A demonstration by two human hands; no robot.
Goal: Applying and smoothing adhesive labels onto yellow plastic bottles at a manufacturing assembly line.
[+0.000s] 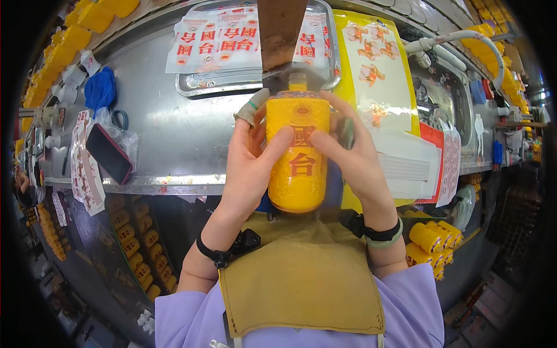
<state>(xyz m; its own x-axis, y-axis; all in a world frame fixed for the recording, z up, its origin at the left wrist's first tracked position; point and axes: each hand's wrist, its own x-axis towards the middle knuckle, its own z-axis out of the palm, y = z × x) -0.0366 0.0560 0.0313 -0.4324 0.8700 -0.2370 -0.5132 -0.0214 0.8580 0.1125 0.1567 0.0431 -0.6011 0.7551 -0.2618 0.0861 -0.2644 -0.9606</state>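
Note:
A yellow textured bottle (297, 159) with red characters on its front stands upright between my two hands, just past the near edge of the metal table. My left hand (250, 148) grips its left side, the thumb pressed on the front by the upper character; a fabric cot covers one of its fingertips. From the right, my right hand (355, 152) holds the bottle too, its thumb flat on the front and the other fingers behind. The bottle's narrow neck points away from me. A sheet of red character decals (217, 40) lies on a metal tray (203, 86) beyond it.
Orange figure decals (371, 72) lie on a yellow sheet (400, 35) to the right, near stacked white papers (406, 171). A dark phone (109, 152) and a blue cloth (100, 88) rest at the left. A white pipe (458, 36) arches over the sink. Yellow bottles (432, 238) are stacked low right.

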